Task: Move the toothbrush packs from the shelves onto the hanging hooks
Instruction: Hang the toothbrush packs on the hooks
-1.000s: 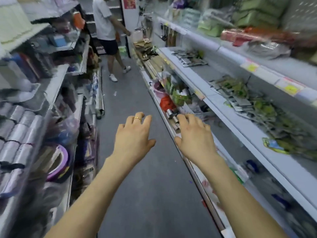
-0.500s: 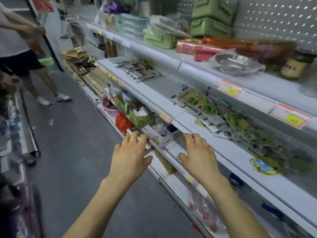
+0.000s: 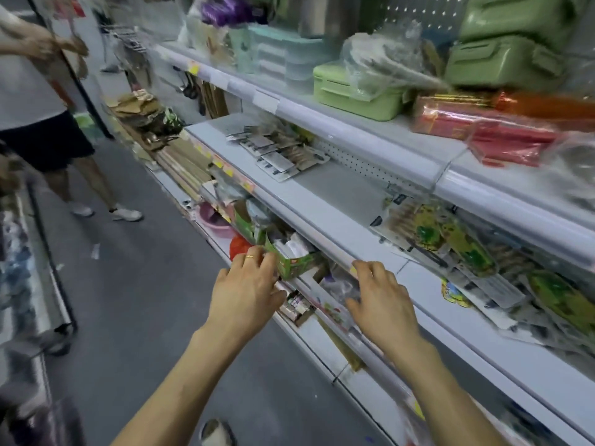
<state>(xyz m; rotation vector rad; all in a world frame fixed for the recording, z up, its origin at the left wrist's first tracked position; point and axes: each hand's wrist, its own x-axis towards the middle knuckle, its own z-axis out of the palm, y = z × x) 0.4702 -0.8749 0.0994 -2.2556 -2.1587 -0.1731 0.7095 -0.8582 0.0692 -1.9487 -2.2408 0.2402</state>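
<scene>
Flat carded toothbrush packs lie in two heaps on the middle white shelf (image 3: 325,217): a grey-and-white heap (image 3: 280,156) further along and a green-and-yellow heap (image 3: 450,243) to the right. My left hand (image 3: 246,292) hovers with relaxed fingers in front of a green carton (image 3: 294,263) on the lower shelf and holds nothing. My right hand (image 3: 381,300) is spread, its fingertips at the front edge of the middle shelf, empty too. White pegboard (image 3: 360,162) backs the shelf; no hooks show on it.
Green lunch boxes (image 3: 502,59), red packets (image 3: 479,123) and a pale green box (image 3: 351,91) fill the top shelf. A person (image 3: 42,123) stands in the grey aisle at the left. A pink basin (image 3: 214,220) and wooden boards (image 3: 183,162) sit low along the shelving.
The view has swung from the aisle to the right-hand shelving. Both hands have come closer to the shelves, the right reaching the middle shelf's edge.
</scene>
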